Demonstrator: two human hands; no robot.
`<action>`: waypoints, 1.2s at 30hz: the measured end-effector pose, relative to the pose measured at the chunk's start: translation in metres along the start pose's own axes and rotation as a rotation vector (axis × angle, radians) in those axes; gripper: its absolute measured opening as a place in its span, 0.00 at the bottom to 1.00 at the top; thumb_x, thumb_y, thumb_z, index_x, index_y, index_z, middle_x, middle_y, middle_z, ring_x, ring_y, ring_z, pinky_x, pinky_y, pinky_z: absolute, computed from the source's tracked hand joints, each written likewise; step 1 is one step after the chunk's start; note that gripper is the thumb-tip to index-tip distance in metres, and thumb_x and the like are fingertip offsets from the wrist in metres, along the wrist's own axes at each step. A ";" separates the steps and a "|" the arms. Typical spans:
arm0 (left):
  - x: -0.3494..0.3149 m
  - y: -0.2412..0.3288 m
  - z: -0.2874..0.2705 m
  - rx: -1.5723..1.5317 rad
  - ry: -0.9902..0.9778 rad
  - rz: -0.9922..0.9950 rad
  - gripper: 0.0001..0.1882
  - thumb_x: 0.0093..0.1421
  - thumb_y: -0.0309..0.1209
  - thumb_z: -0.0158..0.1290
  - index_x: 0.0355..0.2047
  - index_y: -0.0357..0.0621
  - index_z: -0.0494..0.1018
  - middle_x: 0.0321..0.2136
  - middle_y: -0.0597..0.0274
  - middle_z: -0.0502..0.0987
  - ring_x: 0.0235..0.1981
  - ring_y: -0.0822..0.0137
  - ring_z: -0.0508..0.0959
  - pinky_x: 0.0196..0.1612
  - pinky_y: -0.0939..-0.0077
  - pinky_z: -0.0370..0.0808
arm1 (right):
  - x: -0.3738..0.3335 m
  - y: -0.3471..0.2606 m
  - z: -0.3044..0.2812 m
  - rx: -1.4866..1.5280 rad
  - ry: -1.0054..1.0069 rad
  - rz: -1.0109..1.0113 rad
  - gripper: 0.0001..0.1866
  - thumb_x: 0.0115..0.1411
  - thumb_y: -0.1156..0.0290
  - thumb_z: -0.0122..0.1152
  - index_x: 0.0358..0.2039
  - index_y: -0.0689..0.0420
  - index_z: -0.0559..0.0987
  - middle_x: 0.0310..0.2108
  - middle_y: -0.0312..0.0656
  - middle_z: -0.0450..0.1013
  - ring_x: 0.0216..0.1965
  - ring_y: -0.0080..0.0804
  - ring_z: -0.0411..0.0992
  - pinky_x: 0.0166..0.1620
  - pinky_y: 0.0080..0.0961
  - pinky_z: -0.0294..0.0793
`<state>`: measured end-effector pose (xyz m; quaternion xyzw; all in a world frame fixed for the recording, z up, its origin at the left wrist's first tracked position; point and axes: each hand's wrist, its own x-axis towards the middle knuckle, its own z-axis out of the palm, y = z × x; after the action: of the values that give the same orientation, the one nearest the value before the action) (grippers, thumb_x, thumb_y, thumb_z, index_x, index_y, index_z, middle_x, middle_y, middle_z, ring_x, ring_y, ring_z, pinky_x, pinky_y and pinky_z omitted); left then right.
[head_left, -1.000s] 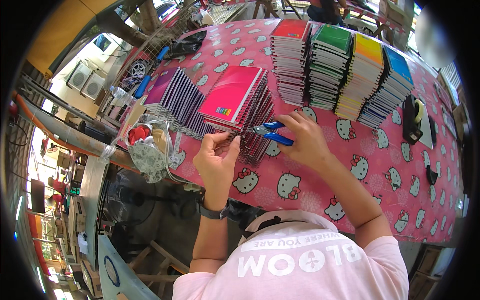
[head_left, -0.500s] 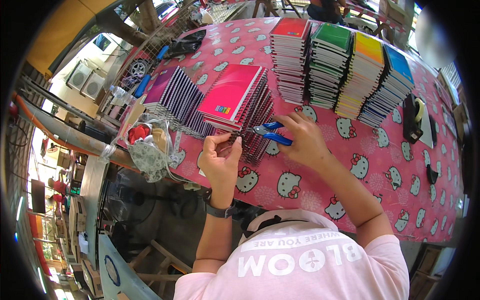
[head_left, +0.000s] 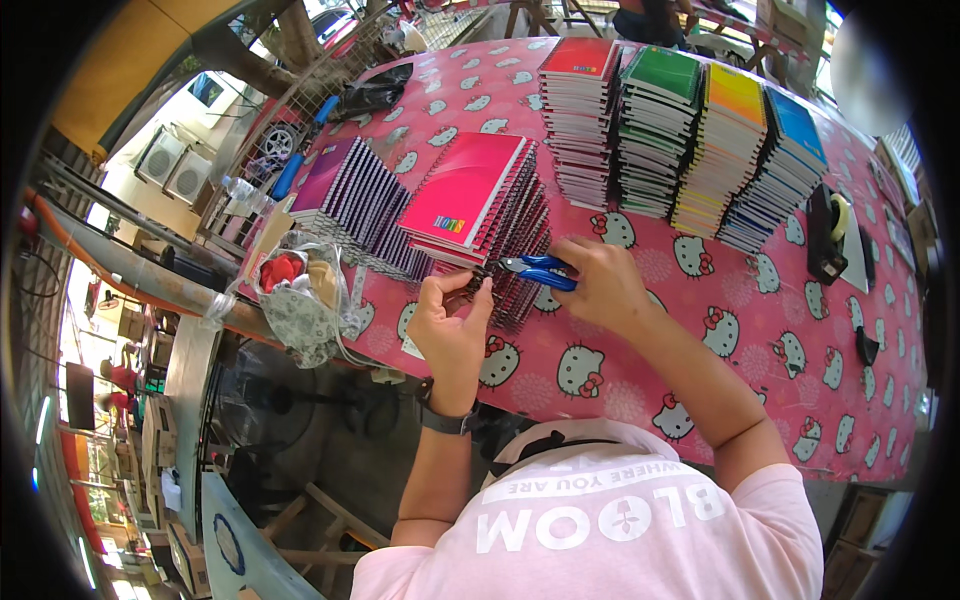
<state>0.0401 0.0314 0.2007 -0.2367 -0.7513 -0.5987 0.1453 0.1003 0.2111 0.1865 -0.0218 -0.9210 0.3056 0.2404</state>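
Head view: just right of centre, the right hand (head_left: 605,285) grasps blue-handled metal cutters (head_left: 548,277), their tips at the dark wire coils (head_left: 513,222) of a stack of glossy pink notebooks (head_left: 465,190) mid-frame. The left hand (head_left: 452,325) bends thumb and fingers at the stack's near corner; whether they pinch it, I cannot tell. Purple spiral-bound notebooks (head_left: 333,175) stand left on the pink cat-patterned desk (head_left: 628,398).

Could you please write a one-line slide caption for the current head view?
Right hand holding blue-handled wire cutters against a pink spiral-notebook stack, left hand at its near corner.
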 end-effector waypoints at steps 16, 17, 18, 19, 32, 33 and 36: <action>-0.004 -0.012 0.000 -0.077 -0.031 0.093 0.11 0.49 0.18 0.60 0.31 0.36 0.70 0.35 0.56 0.77 0.33 0.75 0.76 0.36 0.82 0.74 | -0.009 -0.003 0.002 0.016 -0.091 0.119 0.19 0.37 0.70 0.67 0.33 0.55 0.76 0.28 0.44 0.72 0.33 0.46 0.72 0.36 0.36 0.72; -0.004 -0.012 -0.001 -0.077 -0.028 0.093 0.11 0.49 0.18 0.60 0.31 0.36 0.70 0.35 0.57 0.77 0.33 0.75 0.76 0.36 0.83 0.73 | -0.010 -0.003 0.000 0.015 -0.060 0.128 0.19 0.37 0.70 0.67 0.33 0.55 0.76 0.27 0.44 0.72 0.32 0.46 0.72 0.36 0.37 0.72; -0.004 -0.013 -0.002 -0.076 -0.024 0.092 0.11 0.49 0.18 0.60 0.31 0.36 0.70 0.35 0.57 0.77 0.33 0.75 0.76 0.36 0.83 0.73 | -0.008 -0.003 -0.001 -0.034 0.059 0.011 0.18 0.37 0.70 0.67 0.33 0.56 0.76 0.26 0.44 0.72 0.31 0.46 0.72 0.35 0.37 0.72; -0.004 -0.013 -0.002 -0.088 -0.019 0.080 0.11 0.49 0.19 0.60 0.31 0.37 0.70 0.35 0.57 0.77 0.33 0.75 0.76 0.36 0.83 0.73 | -0.005 -0.002 -0.001 -0.082 0.178 -0.106 0.18 0.37 0.70 0.67 0.33 0.56 0.76 0.25 0.44 0.72 0.30 0.46 0.72 0.34 0.38 0.72; -0.005 -0.023 -0.005 -0.161 0.003 0.035 0.13 0.52 0.19 0.57 0.37 0.38 0.68 0.36 0.61 0.74 0.34 0.74 0.74 0.36 0.83 0.72 | -0.011 0.008 0.005 0.019 -0.025 0.060 0.22 0.37 0.70 0.68 0.37 0.56 0.76 0.31 0.45 0.73 0.33 0.44 0.73 0.36 0.37 0.72; -0.007 -0.029 -0.006 -0.213 0.024 -0.017 0.13 0.53 0.19 0.56 0.38 0.38 0.68 0.36 0.61 0.73 0.34 0.74 0.74 0.36 0.82 0.72 | -0.010 0.008 0.007 -0.025 0.040 -0.003 0.22 0.37 0.71 0.66 0.38 0.56 0.76 0.32 0.45 0.73 0.34 0.44 0.72 0.37 0.37 0.71; -0.011 -0.042 -0.001 -0.312 0.019 -0.035 0.13 0.59 0.24 0.50 0.44 0.37 0.65 0.38 0.61 0.70 0.34 0.74 0.71 0.37 0.79 0.70 | -0.009 0.008 0.011 -0.108 0.145 -0.117 0.25 0.36 0.73 0.64 0.40 0.56 0.75 0.35 0.45 0.72 0.38 0.45 0.71 0.41 0.37 0.69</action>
<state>0.0266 0.0209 0.1604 -0.2377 -0.6517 -0.7128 0.1036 0.1019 0.2100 0.1702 -0.0029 -0.9161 0.2385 0.3222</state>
